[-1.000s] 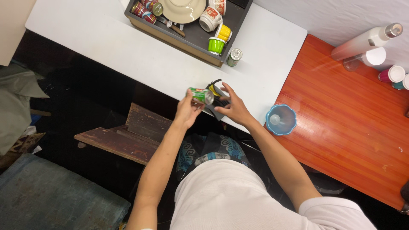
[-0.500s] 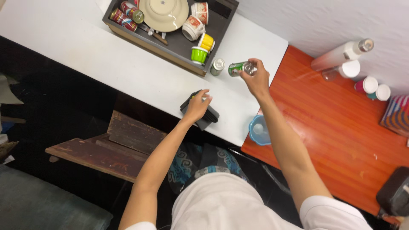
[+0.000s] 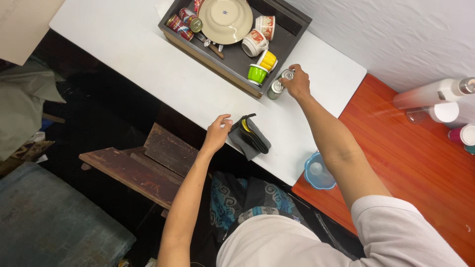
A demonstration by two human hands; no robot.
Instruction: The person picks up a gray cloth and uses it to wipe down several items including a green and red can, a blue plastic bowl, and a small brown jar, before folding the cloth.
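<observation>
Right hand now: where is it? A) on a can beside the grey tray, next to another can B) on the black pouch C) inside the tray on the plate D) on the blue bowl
A: the right hand grips a can standing on the white table right by the tray, next to a second can.

Green can [image 3: 286, 74], earlier in the left hand [image 3: 217, 132], now under the right hand [image 3: 298, 81] beside the second can [image 3: 275, 89].

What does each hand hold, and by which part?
The right hand grips a silver-topped drink can around its upper end. The left hand holds nothing.
</observation>
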